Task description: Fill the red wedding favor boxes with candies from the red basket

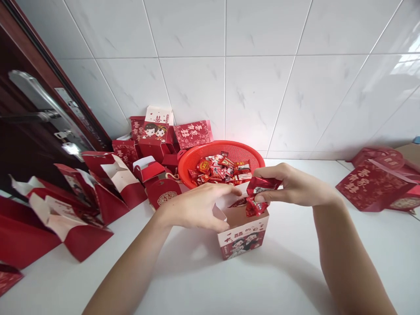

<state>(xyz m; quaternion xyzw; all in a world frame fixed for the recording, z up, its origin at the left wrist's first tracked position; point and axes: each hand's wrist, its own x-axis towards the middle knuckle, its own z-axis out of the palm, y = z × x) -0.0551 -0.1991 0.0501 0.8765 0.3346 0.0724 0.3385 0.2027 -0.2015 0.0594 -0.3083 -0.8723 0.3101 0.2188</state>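
An open-topped paper candy box [243,240], cream and red with a cartoon couple on its front, stands upright on the white surface. My left hand [197,204] spans its left side, thumb at the near rim and fingers at the far rim; the far fingertips are partly hidden. Red-wrapped candies [256,206] are pinched in my right hand [288,186], hanging over and partly within the box's opening at its right. Behind the box, a red plastic basket [229,148] contains many wrapped candies [218,168]. The box's inside is mostly hidden from view.
Several open red boxes [114,188] line the left side, with more boxes [157,131] stacked against the tiled wall [256,96]. Further red boxes [374,186] lie at the right. A dark door with a metal handle [42,100] stands at the far left.
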